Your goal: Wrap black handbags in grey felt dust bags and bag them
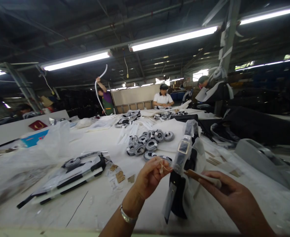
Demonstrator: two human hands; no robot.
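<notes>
My left hand [148,176] pinches a thin pale string [164,167] that runs to a black belt [181,171] wrapped in clear plastic, which stands tilted between my hands with its square metal buckle [183,145] near the top. My right hand [230,194] is closed on a flat brown and white paper tag [203,177], held level beside the belt. A silver bracelet [127,216] sits on my left wrist.
Several coiled grey belts [148,141] lie mid-table on the white worktable [98,197]. Bagged black belts [68,176] and loose clear plastic [24,158] lie left. Small brown tags [120,176] are scattered nearby. Dark fabric [255,125] is piled right. Other people [162,97] work at the far end.
</notes>
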